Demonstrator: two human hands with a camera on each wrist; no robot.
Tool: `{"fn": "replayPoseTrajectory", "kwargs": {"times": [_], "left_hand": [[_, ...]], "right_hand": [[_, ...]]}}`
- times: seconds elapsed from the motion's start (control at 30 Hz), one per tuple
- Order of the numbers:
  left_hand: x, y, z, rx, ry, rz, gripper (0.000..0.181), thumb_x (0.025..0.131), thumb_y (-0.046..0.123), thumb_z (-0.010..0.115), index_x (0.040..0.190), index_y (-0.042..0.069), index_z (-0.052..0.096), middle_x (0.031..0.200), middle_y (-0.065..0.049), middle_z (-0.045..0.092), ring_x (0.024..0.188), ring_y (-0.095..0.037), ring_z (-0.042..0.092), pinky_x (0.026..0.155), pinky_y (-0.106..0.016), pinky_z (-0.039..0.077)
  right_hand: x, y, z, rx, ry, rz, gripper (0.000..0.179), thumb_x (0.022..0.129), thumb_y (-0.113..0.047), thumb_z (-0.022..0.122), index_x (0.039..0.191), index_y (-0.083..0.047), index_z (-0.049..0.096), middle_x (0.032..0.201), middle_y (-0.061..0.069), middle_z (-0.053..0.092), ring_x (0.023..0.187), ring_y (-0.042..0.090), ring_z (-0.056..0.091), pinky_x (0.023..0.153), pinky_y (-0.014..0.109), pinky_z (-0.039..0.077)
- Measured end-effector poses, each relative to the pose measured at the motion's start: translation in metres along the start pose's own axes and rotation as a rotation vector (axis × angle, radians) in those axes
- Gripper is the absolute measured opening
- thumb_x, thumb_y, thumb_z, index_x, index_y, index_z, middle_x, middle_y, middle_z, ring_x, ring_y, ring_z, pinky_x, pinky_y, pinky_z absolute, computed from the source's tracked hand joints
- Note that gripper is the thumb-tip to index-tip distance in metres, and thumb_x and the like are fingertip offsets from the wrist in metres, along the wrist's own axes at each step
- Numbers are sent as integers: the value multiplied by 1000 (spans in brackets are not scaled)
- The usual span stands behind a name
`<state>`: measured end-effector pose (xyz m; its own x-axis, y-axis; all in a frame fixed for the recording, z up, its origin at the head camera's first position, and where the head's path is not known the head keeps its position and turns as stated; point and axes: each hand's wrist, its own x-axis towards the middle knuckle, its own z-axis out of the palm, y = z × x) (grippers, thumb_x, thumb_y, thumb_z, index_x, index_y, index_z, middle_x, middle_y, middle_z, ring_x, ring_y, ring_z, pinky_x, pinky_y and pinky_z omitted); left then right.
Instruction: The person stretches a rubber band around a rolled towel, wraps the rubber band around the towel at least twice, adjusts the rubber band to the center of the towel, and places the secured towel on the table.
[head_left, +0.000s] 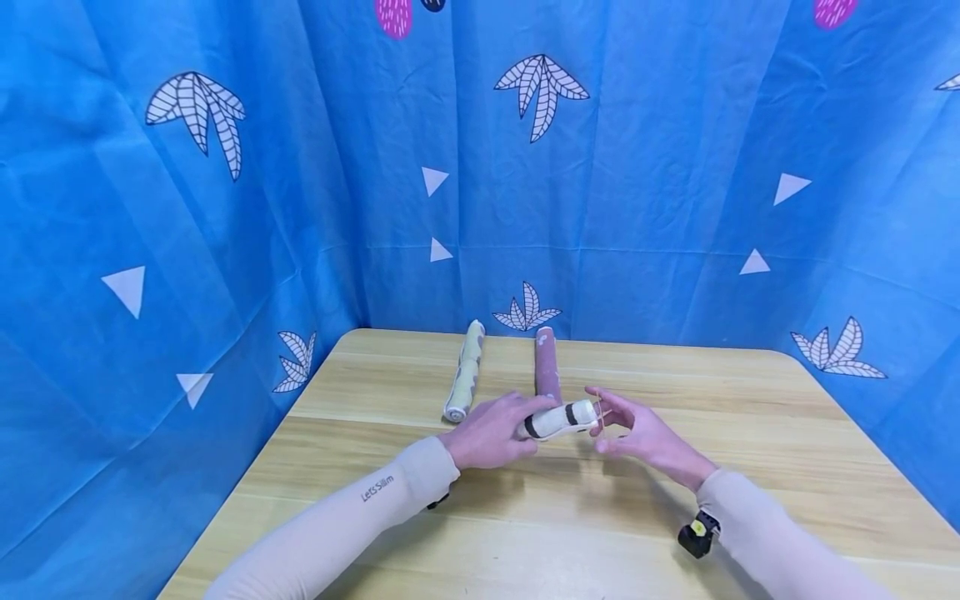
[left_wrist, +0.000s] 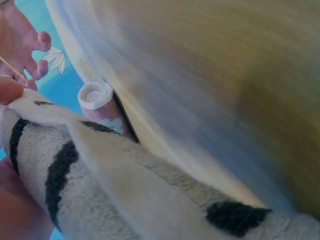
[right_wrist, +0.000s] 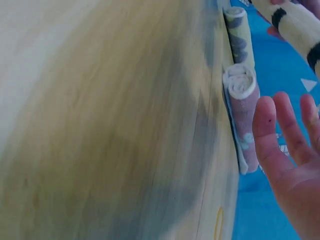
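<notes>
Sleeves (head_left: pixel 330 533), pale, nearest: at 8 and 4 o'clock of the striped roll (head_left: pixel 558 421).
Curtain (head_left: pixel 652 167), blue, patterned: behind.
Table (head_left: pixel 525 550), wood: beneath.
Left hand (head_left: pixel 489 431), 9 o'clock: wrapped round the striped roll; a snug, unsqueezed hold should prevent unwinding.
Right hand (head_left: pixel 641 433), 3 o'clock: fingers spread wide, no roll gripped.
Green roll (head_left: pixel 465 375): on table, 10 o'clock.
Striped roll: above table, between the hands, far end toward 3 o'clock; best held level and steady.
Purple roll (head_left: pixel 547 362): 12 o'clock.
Band (left_wrist: pixel 12 68), thin: stretched at the right fingers; best spread wider than the roll's end, fed on squarely. Contact with roll: cannot tell.
Loop (right_wrist: pixel 217 225), yellow: apparently on table, purple roll's 6 o'clock, right wrist view.
</notes>
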<state>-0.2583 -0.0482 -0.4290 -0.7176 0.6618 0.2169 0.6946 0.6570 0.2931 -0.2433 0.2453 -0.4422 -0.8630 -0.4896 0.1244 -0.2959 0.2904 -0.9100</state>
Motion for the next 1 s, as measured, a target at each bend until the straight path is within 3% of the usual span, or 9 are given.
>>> {"fn": "replayPoseTrajectory", "kwargs": {"times": [0.1,0.27,0.37,0.53,0.73,0.87,1.0], "left_hand": [[0,0,0,-39,5,0,68,89,28,71,150,38,41,125,2,62,99,-11,57,76,-30,50],[-1,1,-1,-100,-4,-23,68,89,27,70,149,40,40,131,1,61,107,-13,58,85,-35,51],[-2,2,-2,-121,-17,-31,69,90,26,69,149,44,39,132,1,60,107,-14,58,86,-35,50],[-3,2,0,-151,-35,-16,70,91,26,68,148,48,36,130,4,59,104,-12,56,85,-32,48],[-3,2,0,-160,-53,-3,66,91,24,67,149,42,39,135,4,57,110,-12,56,91,-34,49],[-2,2,-2,-123,-64,-2,64,90,24,68,148,39,42,140,4,57,111,-11,57,92,-34,50],[-1,4,-4,-88,-66,13,63,90,24,68,147,36,45,138,3,59,104,-9,59,88,-33,51]], "right_hand": [[0,-2,5,12,-1,-32,95,83,-29,82,160,-22,26,128,14,60,121,41,54,93,41,53],[2,-1,11,72,-1,-94,104,80,-23,85,159,-19,18,139,19,49,119,39,55,88,46,56],[3,-2,13,86,8,-114,103,79,-19,85,157,-22,17,141,21,46,117,37,57,89,50,54],[4,-6,15,76,3,-105,103,80,-22,85,157,-28,16,147,20,43,129,43,50,94,52,52],[10,-11,15,30,-6,-156,105,79,-18,85,158,-24,16,146,19,44,125,41,53,97,64,47],[13,-16,15,-37,1,-151,105,76,-18,87,156,-25,20,142,16,46,115,36,57,87,57,53],[15,-21,18,-139,9,-121,103,74,-25,89,154,-27,25,143,15,46,114,31,56,87,51,54]]}}
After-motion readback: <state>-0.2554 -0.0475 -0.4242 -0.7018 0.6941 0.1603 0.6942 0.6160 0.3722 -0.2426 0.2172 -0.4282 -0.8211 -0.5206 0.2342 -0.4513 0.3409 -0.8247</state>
